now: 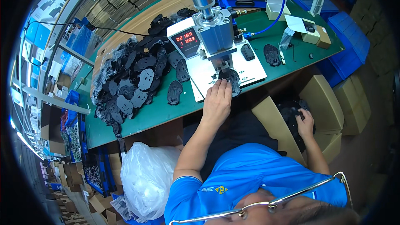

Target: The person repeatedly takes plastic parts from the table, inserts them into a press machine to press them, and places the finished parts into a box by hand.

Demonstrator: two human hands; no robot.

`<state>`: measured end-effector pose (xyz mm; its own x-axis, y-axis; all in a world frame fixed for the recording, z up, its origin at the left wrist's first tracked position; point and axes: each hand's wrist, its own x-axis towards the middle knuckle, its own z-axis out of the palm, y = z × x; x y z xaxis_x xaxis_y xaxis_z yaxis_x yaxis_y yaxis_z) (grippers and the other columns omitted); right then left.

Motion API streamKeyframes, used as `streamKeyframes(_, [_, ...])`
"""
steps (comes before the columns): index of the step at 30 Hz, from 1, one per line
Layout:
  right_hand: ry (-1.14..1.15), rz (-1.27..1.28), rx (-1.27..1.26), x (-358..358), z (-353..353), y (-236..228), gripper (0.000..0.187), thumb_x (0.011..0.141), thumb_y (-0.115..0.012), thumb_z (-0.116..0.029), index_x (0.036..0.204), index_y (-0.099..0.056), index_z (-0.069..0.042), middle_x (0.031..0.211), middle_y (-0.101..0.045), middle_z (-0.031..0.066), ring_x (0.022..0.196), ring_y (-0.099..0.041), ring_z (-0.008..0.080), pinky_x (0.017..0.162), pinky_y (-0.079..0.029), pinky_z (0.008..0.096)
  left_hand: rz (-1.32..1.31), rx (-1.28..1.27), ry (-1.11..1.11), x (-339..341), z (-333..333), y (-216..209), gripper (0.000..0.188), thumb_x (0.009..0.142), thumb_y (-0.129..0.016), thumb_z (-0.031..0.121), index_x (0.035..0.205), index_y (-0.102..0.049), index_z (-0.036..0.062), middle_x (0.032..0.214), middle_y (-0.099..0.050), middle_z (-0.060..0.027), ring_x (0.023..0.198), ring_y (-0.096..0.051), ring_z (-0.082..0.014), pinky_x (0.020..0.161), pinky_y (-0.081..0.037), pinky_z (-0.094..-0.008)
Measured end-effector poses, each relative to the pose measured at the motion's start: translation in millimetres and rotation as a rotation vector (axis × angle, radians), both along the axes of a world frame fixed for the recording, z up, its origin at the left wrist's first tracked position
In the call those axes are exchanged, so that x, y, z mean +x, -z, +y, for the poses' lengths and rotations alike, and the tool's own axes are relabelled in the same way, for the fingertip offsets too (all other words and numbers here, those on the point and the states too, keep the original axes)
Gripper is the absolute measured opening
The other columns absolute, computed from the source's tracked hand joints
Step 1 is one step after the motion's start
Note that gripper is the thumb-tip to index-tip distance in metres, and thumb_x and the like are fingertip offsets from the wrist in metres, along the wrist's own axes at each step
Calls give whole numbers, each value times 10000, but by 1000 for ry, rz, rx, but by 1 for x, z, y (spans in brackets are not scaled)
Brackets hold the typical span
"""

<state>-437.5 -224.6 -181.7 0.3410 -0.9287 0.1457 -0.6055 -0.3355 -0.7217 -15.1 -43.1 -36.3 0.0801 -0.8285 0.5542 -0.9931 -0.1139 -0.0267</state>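
A black moulded plastic part [232, 81] lies on the white base of a bench press, beneath the press head. My left hand [217, 101] has its fingers drawn together at the part's near left edge, steadying it there. Down to the right, my right hand [306, 121] reaches into an open cardboard box [273, 118]. Its fingers are curled round a dark plastic part among other black pieces, though most of that part is hidden. The press [216, 31] stands over the work, with a lit red display on the box [184, 38] at its left.
A large heap of black plastic parts [137, 75] covers the left of the green table [162, 121]. One loose part [174, 92] lies near the front edge, another [272, 55] right of the press. Small cartons [277, 6] stand behind. A white plastic bag [148, 179] bulges below the table.
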Motion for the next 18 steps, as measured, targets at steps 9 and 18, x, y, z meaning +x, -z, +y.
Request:
streamKeyframes(9, [-3,437,287,-34,-8,66,831,967,-842,-167,1725,-506,-116,1314,-770,296,1239,-764,486,1077,-605,561,45,17,-12,-3,-2,-10,400,1013,-703,66,1399,-718,-36,1429,-769,-219,1351,-732,-408,1090,-606,-504])
streamKeyframes(18, [-619,-213,-408,207,19,-136,573,955,-838,-76,1508,-690,-39,1365,-725,216,1259,-704,447,1107,-572,525,84,-9,-32,-5,-1,-9,383,1011,-716,44,1388,-720,-24,1417,-770,-218,1346,-731,-402,1095,-606,-509])
